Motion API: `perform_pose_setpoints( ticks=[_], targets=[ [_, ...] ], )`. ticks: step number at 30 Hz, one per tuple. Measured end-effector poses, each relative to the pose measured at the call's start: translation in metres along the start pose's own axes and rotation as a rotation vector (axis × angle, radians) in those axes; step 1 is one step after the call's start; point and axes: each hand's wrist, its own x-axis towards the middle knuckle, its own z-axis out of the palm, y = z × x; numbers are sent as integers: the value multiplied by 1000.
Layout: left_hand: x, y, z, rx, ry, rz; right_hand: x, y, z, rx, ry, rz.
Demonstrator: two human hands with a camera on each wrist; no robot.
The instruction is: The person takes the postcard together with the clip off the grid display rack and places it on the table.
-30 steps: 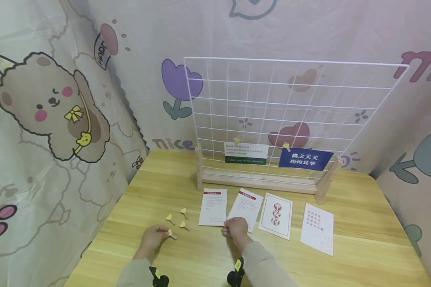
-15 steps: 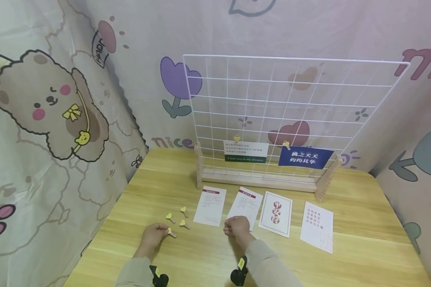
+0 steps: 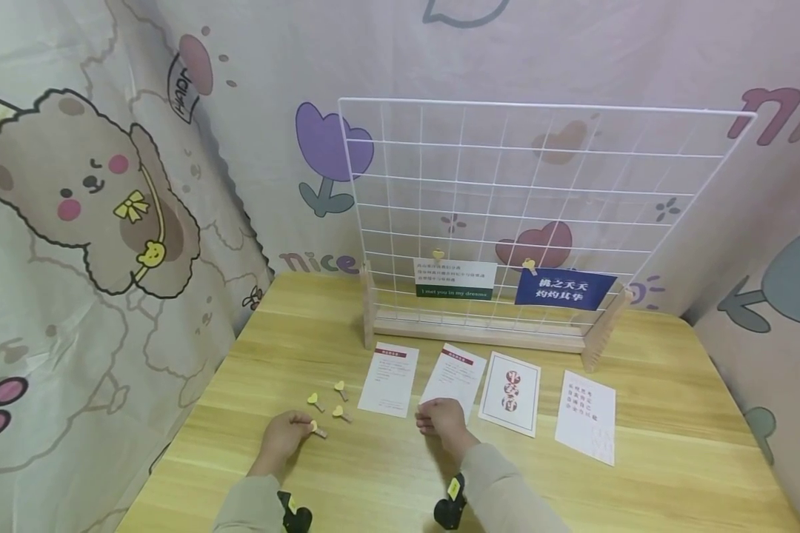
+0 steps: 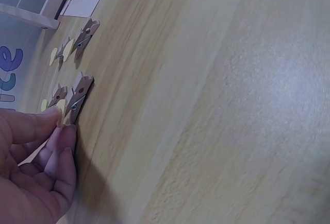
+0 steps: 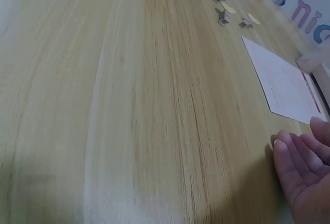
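Observation:
In the left wrist view, my left hand [image 4: 38, 167] pinches a small wooden clothespin [image 4: 78, 98] with a yellow heart between thumb and fingertips. Several similar clothespins [image 3: 339, 412] lie just beyond that hand on the table. My right hand [image 3: 445, 424] is at the lower left corner of a white card [image 3: 455, 374] with a red bar, covering that corner. Its fingers are loosely curled and the thumb stands apart, with nothing visible between them in the right wrist view. Left of it lies a matching white card [image 3: 389, 380], apart from the hand.
A white wire grid [image 3: 507, 178] stands in a wooden base [image 3: 480, 336] at the back. Clipped to it are a white-and-green card [image 3: 456, 280] and a blue card [image 3: 564, 289]. A card with red characters [image 3: 510, 394] and another white card [image 3: 587, 418] lie to the right.
The leftmost card has shifted left and tilted, widening its gap from the neighbouring card. My right hand has moved slightly right, off that card. My left hand stays at its clothespin.

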Motion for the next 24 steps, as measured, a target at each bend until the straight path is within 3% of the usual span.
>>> perform_pose_setpoints(
  ticks=[19,24],
  targets=[
    [1,4,-6,-14,2,2,1,-5,-21,-49,-68,-110],
    [0,10,-8,-15,-17,40,4,-8,-28,-82,-30,-108]
  ],
)
